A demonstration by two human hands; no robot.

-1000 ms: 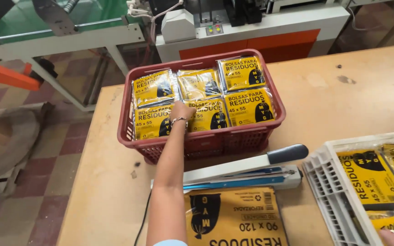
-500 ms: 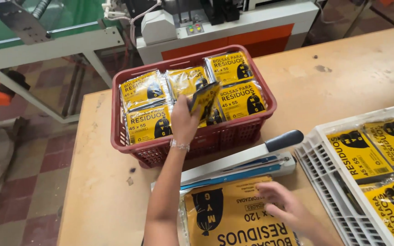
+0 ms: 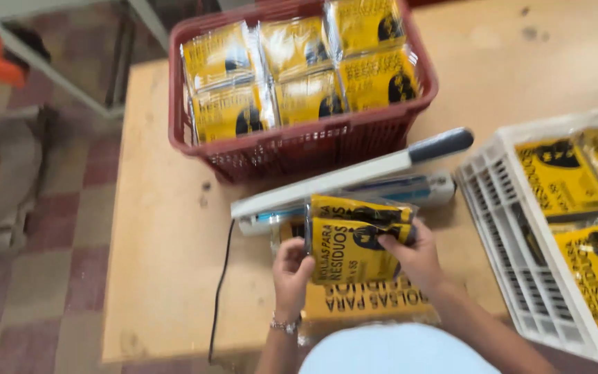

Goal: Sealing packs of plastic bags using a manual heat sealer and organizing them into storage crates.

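Both of your hands are closed on one yellow plastic packet with black print [image 3: 354, 239], held flat just above the near middle of the tabletop [image 3: 167, 277]: your left hand [image 3: 292, 273] pinches its left edge and your right hand [image 3: 417, 260] grips its right side. Under the packet lies a larger yellow printed bag [image 3: 365, 305], flat on the tabletop. Just beyond your hands sits a long white heat sealer with a dark handle [image 3: 354, 176], its arm raised, a black cord [image 3: 219, 291] trailing off its left end toward you. Farther off stands a red plastic basket [image 3: 299, 149] packed with similar yellow packets. To your right, a white slatted crate [image 3: 513, 235] holds more of them.
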